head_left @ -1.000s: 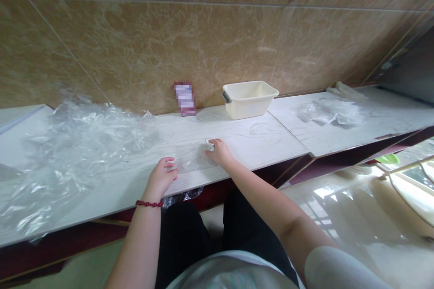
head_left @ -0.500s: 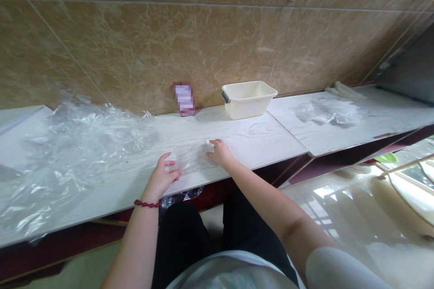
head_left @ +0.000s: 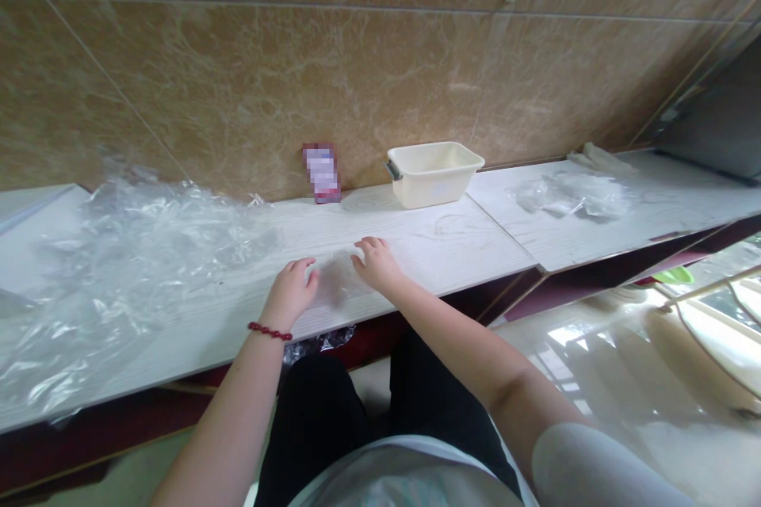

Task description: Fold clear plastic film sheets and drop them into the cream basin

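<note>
Left hand [head_left: 291, 287]: moved farther forward, thumb and fingers parted
Right hand [head_left: 376, 264]: shifted slightly leftward, loosely open
Plastic [head_left: 338, 279]: between them

Film [head_left: 337, 279] between left hand [head_left: 292, 285] and right hand [head_left: 376, 264]; heap [head_left: 148, 253] left; tub [head_left: 437, 188] behind.

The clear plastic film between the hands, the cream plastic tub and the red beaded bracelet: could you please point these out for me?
Clear plastic film [head_left: 336, 277], head view: its uncovered middle.
Cream plastic tub [head_left: 435, 188], head view: its front wall.
Red beaded bracelet [head_left: 269, 331], head view: middle of its visible beads.
</note>
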A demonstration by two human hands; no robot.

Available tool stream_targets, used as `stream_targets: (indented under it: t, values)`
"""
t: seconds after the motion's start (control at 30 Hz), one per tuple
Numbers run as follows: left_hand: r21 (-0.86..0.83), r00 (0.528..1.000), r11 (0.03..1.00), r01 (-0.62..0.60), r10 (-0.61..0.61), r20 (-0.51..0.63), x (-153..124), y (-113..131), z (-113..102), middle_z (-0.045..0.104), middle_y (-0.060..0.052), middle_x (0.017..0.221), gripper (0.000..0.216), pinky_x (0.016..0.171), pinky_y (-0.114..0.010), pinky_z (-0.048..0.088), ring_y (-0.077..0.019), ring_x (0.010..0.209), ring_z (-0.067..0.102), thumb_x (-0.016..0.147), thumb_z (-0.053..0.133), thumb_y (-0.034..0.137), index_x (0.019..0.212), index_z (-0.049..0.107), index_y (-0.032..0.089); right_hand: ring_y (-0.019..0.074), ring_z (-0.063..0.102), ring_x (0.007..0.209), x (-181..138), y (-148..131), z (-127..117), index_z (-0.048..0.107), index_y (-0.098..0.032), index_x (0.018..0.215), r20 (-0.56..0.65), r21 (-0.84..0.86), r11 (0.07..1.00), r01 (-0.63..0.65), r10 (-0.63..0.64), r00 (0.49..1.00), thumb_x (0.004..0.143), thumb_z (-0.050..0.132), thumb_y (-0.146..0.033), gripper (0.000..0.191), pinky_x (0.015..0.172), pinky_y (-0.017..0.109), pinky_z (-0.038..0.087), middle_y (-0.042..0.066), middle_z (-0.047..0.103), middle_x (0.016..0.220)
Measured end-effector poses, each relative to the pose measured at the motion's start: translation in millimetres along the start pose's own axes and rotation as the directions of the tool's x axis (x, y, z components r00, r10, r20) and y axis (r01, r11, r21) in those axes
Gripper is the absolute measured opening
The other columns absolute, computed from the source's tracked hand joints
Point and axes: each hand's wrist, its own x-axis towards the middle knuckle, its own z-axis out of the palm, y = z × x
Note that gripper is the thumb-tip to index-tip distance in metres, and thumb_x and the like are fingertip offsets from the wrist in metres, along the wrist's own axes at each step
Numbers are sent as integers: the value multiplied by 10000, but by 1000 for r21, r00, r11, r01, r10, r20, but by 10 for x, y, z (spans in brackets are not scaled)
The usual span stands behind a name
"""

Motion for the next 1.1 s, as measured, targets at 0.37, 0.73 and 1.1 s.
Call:
stream_targets:
  t: [0.37, 0.73, 1.1]
  values:
    - [231, 986, 971, 64, -97, 136, -41, 227, 272, 321, -209, 1272, 538, 931, -456, 232, -294, 1182, 271, 818, 244, 370, 1259, 279, 64, 290, 177, 1216, -118, -196, 327, 313, -8, 1240, 222, -123, 992, -32, 59, 973, 786, 324, -419, 613, 974, 425, 142, 188, 254, 1311]
    - [270, 998, 963, -20, 2, 65, -69, 278, 215, 280, -137, 1319, 468, 969, -489, 116, -287, 1222, 180, 789, 284, 259, 1224, 363, 106, 288, 130, 1233, -161, -232, 279, 260, -68, 1287, 256, -160, 985, -58, 98, 962, 793, 280, -447, 622, 983, 431, 93, 156, 197, 1342]
    - [212, 983, 977, -24, -15, 182, -109, 157, 271, 221, -33, 1353, 498, 958, -522, 87, -249, 1233, 160, 828, 149, 403, 1273, 283, 228, 270, 78, 1247, -140, -177, 260, 240, -226, 1299, 315, -165, 983, -85, 134, 940, 803, 221, -474, 554, 962, 499, 14, 80, 147, 1369]
